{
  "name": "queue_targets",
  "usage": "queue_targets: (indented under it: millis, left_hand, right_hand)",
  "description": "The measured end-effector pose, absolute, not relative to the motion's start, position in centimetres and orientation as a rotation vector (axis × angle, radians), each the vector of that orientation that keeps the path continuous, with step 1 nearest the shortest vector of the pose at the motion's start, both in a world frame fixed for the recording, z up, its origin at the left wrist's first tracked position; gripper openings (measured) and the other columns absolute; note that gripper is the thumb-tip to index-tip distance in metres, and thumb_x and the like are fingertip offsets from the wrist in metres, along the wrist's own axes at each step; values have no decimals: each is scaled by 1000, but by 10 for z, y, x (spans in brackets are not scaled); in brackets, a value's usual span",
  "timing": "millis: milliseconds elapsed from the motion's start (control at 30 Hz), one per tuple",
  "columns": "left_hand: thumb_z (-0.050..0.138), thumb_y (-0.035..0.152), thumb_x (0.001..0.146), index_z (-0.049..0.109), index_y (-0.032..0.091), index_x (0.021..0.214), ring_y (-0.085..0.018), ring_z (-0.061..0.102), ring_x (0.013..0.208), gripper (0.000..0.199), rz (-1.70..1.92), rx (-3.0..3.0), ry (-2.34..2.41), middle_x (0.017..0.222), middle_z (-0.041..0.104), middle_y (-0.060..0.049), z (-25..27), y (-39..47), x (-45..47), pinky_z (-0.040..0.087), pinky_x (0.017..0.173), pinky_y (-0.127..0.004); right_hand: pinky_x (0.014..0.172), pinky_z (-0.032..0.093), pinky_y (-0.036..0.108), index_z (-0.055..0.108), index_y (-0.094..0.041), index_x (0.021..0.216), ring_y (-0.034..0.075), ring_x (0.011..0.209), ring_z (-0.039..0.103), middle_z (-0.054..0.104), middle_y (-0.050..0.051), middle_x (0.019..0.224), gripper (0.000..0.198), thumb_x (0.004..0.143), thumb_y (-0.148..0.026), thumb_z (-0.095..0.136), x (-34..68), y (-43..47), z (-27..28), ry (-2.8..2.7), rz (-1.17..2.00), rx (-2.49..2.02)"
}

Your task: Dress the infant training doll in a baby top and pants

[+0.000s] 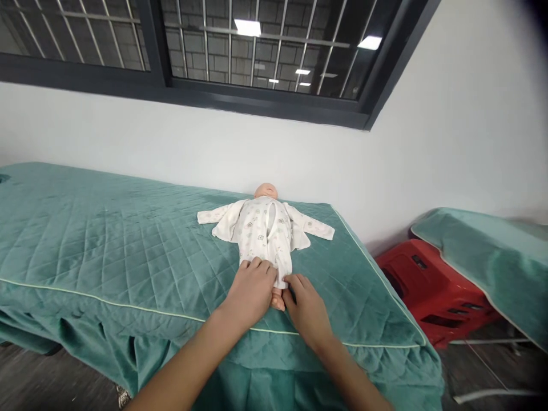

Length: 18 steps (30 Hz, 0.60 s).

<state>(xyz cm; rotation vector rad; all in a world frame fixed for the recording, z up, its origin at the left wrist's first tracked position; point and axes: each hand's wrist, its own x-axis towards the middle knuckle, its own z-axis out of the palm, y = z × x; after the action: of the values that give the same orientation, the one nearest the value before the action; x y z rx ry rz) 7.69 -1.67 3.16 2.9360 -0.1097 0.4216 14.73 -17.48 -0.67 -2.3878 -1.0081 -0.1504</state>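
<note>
A: Two hands are on the baby doll (267, 228), both at its lower end. Where does it lie?

B: On its back on the green quilted bed (107, 240), head toward the white wall (299, 165), feet toward the bed's near edge. It sits right of the bed's middle, closer to the right-hand corner than to the left.

A: What is it wearing?

B: A white printed romper (257, 225), open in a slit down the front. The sleeves are spread flat to either side of the doll's body.

A: And the left hand (252, 288)?

B: It lies palm down over the romper's lower left leg, fingers (257, 264) curled onto the cloth at the hem. I cannot tell whether it pinches the fabric or only presses it.

A: The right hand (306, 308)?

B: Just right of the doll's feet (277, 299), fingertips touching the hem of the romper's other leg. The fingers are close together, not spread. Whether cloth is caught between them is hidden.

A: So the doll relative to the hands?

B: Its body stretches away beyond the fingertips; only the bare feet show between the two hands, which nearly meet there.

A: Anything else near?

B: A red plastic stool (432, 285) lies tipped over on the floor right of the bed, beside a second green-covered bed (483, 251). A dark-framed window (257, 57) runs above the doll's head.
</note>
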Motion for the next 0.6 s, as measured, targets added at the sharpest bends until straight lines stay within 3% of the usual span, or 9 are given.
queue_targets:
  millis: [233, 433, 600]
  left_hand:
    - [58, 36, 91, 58, 20, 94, -25, 56, 96, 16, 405, 2707, -49, 97, 64, -6, 36, -17, 76, 41, 84, -40]
    - [58, 30, 89, 53, 21, 86, -20, 57, 85, 11, 444, 2549, -14, 91, 61, -2, 43, -24, 79, 41, 74, -33]
    - [55, 25, 89, 51, 21, 83, -19, 56, 84, 8, 475, 2495, -73, 90, 59, -2, 36, -23, 80, 42, 73, -31]
  right_hand:
    - [70, 42, 28, 56, -20, 89, 16, 75, 56, 60, -1, 79, 9, 87, -19, 47, 146, -181, 23, -822, -83, -2139]
    - [70, 45, 25, 57, -21, 94, 15, 75, 57, 60, -1, 81, 13, 94, -25, 44, 145, -178, 46, -805, 76, -1906]
    - [74, 46, 26, 62, -21, 99, 15, 78, 58, 61, 1, 85, 15, 95, -26, 48, 145, -182, 41, -925, -1, -1923]
